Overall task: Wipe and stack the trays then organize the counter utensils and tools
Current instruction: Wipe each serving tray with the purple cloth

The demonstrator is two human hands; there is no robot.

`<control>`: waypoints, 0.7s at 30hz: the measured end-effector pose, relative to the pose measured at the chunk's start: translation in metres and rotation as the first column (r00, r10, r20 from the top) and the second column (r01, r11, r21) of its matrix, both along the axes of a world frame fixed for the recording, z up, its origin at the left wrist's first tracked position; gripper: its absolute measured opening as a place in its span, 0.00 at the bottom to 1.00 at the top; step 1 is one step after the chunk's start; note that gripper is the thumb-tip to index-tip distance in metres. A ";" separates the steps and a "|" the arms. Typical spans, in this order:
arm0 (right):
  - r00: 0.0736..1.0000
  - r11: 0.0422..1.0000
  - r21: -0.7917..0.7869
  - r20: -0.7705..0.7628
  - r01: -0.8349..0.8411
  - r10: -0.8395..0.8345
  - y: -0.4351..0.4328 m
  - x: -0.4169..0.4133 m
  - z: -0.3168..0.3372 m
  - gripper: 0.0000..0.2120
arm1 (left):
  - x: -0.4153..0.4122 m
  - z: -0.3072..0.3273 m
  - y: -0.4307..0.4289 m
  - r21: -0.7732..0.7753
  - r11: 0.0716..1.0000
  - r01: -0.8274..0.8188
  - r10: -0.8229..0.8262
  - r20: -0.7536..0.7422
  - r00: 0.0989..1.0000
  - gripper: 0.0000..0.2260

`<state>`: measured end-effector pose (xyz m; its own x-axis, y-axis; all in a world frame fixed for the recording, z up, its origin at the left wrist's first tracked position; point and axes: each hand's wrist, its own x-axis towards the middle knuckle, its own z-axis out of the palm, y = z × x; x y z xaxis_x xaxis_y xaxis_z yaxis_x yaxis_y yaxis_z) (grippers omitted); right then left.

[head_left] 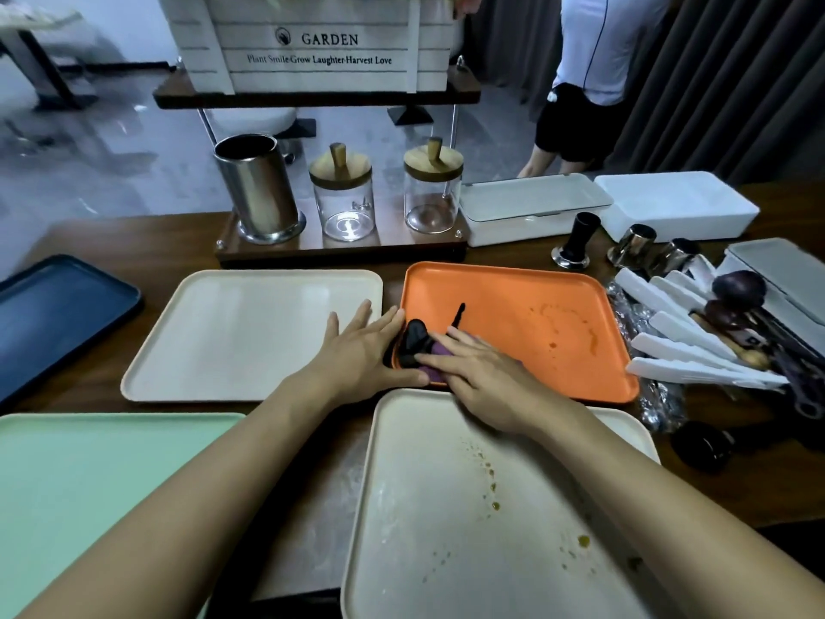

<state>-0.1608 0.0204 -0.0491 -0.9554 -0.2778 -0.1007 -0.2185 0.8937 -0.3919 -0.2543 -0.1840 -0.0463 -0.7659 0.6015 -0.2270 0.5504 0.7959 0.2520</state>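
Purple cloth (434,350) under right hand (489,382)

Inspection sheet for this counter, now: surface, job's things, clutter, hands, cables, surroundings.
Surface: wooden counter, mostly covered by trays.
Job's things: orange tray and near cream tray show brown stains; far cream tray, green tray and blue tray look unstained; none stacked; dark cloth lies at the orange tray's left edge.
Clutter: white-handled utensils heaped at right; steel canister, glass jars and white boxes behind.
Hands: left hand rests flat beside the cloth; right hand presses on it, fingers straight.
Cables: nothing seen on the counter.
Surroundings: a person stands beyond the counter; GARDEN planter box on a raised shelf.
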 end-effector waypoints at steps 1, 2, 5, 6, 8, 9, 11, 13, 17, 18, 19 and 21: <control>1.000 1.000 -0.001 0.007 0.004 -0.004 0.005 0.003 0.002 0.24 | 0.000 -0.001 0.000 0.001 1.000 -0.002 0.002 0.006 1.000 0.53; 1.000 1.000 -0.003 0.019 0.012 -0.012 0.010 0.005 0.003 0.23 | -0.001 -0.001 0.000 0.005 1.000 -0.005 0.005 0.013 1.000 0.55; 0.999 0.999 0.003 0.034 0.034 -0.034 0.030 0.016 0.006 0.23 | -0.003 -0.004 -0.002 0.007 1.000 -0.007 0.007 0.012 1.000 0.58; 0.998 0.999 0.001 0.035 0.044 -0.044 0.038 0.019 0.005 0.23 | -0.004 -0.005 -0.002 0.005 1.000 -0.007 0.007 0.013 1.000 0.58; 0.997 0.997 -0.004 0.038 0.072 -0.072 0.054 0.027 0.003 0.23 | -0.004 -0.005 -0.001 0.004 1.000 -0.007 0.007 0.018 1.000 0.59; 0.995 0.996 -0.005 0.038 0.088 -0.087 0.060 0.030 0.002 0.24 | -0.004 -0.004 -0.001 0.000 1.000 -0.005 0.005 0.021 1.000 0.59; 0.994 0.995 -0.008 0.037 0.104 -0.104 0.068 0.033 0.001 0.24 | -0.003 -0.002 0.000 -0.006 1.000 0.001 -0.001 0.032 0.999 0.58; 0.994 0.994 -0.019 0.035 0.109 -0.108 0.067 0.032 0.001 0.24 | -0.003 -0.001 0.001 -0.003 1.000 0.007 -0.007 0.035 0.999 0.55; 0.992 0.992 -0.017 0.017 0.124 -0.124 0.061 0.029 -0.002 0.24 | -0.002 0.000 0.002 0.035 0.999 0.008 -0.009 0.038 0.999 0.51; 0.992 0.992 -0.010 0.011 0.127 -0.127 0.059 0.028 -0.003 0.24 | -0.002 0.000 0.002 0.044 0.999 0.008 -0.010 0.043 0.999 0.51; 0.992 0.992 -0.002 0.006 0.126 -0.126 0.056 0.025 -0.003 0.24 | -0.002 0.000 0.002 0.049 0.999 0.009 -0.012 0.047 0.999 0.50; 0.993 0.993 0.009 -0.009 0.121 -0.121 0.047 0.016 -0.004 0.24 | -0.002 0.000 0.002 0.059 0.998 0.012 -0.016 0.057 0.998 0.50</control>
<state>-0.1444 0.0670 -0.0534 -0.9827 -0.1591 -0.0949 -0.1116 0.9173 -0.3823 -0.2560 -0.1817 -0.0458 -0.7442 0.6256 -0.2340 0.5447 0.7712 0.3296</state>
